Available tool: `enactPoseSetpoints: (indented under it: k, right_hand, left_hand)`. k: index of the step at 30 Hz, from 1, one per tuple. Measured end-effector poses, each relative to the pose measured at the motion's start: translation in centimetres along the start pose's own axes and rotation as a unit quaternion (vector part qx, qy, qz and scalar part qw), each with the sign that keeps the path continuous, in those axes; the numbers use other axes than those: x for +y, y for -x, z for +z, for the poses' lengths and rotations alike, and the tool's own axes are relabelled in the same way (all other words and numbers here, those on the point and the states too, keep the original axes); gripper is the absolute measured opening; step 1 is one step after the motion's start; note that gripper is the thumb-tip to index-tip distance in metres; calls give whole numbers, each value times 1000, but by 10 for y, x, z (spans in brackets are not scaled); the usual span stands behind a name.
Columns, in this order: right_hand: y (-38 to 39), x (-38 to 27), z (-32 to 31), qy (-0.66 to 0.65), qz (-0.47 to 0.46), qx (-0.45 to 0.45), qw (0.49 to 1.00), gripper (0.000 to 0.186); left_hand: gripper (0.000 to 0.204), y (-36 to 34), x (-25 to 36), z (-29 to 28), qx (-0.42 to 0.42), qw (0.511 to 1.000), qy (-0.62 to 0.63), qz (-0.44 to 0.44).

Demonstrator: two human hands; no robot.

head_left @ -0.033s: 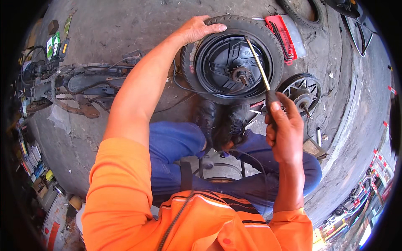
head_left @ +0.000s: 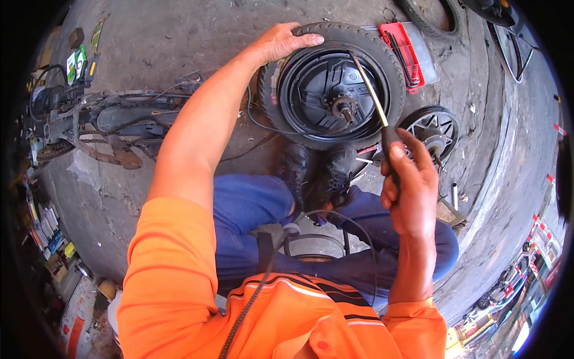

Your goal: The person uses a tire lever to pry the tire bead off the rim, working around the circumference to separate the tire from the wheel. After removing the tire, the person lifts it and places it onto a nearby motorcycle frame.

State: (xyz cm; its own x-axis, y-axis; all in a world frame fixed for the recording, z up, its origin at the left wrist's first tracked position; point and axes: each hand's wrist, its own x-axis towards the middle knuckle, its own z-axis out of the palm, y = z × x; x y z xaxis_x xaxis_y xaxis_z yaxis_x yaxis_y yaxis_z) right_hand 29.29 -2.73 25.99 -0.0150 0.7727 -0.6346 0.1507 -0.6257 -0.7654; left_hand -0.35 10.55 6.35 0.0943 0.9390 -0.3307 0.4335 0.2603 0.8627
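A tyre (head_left: 391, 96) on a black hub-motor wheel (head_left: 317, 81) lies flat on the ground in front of my shoes. My left hand (head_left: 284, 43) grips its far left edge, thumb on the sidewall and fingers over the tread. In my right hand (head_left: 412, 185) is a long screwdriver (head_left: 375, 99), held by its black handle. The shaft slants away to the upper left, and its tip is at the far side of the rim, next to the tyre's inner edge. Whether the tip is wedged in there, I cannot tell. A toothed sprocket and axle stick up from the hub's middle.
A red tool tray (head_left: 402, 54) with hex keys lies right of the tyre. Nearer stands a spoked wheel (head_left: 433, 128). A loose tyre (head_left: 427, 18) lies at the far right, a dismantled frame with a chain (head_left: 113, 119) at the left. A cable (head_left: 263, 122) runs from the hub.
My right hand and the screwdriver handle have shifted slightly to the right, while the tip stays at the rim. The dark cord hanging before my lap has swung upward. My left hand has not moved.
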Motion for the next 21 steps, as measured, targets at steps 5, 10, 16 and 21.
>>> enactPoseSetpoints:
  k: [5,10,16,21]
  right_hand:
    - [-5,-8,28,-39,-160,84,983,40]
    - [-31,-19,37,136,-418,241,865,30]
    - [-78,-84,48,19,-506,117,854,27]
    - [-159,-179,79,47,-346,46,936,25]
  left_hand:
    - [81,-2,-2,3,6,1000,15,-13]
    - [81,-7,-3,6,7,1000,13,-24]
    - [89,-15,-3,8,40,998,15,-36]
    - [88,-19,-4,13,45,997,-21,-59]
